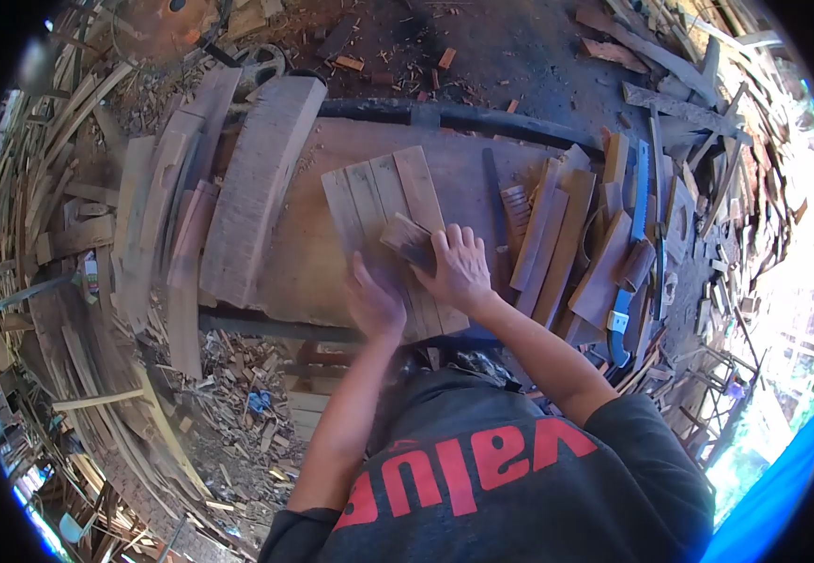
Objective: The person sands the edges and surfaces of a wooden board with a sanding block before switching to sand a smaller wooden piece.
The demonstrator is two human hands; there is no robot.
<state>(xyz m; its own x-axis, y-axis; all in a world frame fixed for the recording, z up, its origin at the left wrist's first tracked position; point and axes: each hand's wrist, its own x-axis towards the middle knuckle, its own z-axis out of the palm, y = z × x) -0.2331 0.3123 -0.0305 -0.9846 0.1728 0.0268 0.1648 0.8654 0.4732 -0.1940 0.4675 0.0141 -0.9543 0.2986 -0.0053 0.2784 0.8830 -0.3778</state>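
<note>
Several narrow boards lie side by side as a slatted panel (366, 199) on the wooden bench top (322, 150). My right hand (461, 270) is closed round a small wooden block (405, 233), which rests on the panel near its right side. My left hand (374, 302) lies against the lower left part of the panel, its fingers stretched out and pointing up the boards. Nothing shows in it. The underside of the block and my right fingertips are partly hidden.
A thick plank (261, 188) lies left of the panel, with more boards (149, 206) beyond it. Wood strips (567, 244) and a blue-bladed saw (639, 206) lie on the right. Wood scraps (238, 413) cover the ground below.
</note>
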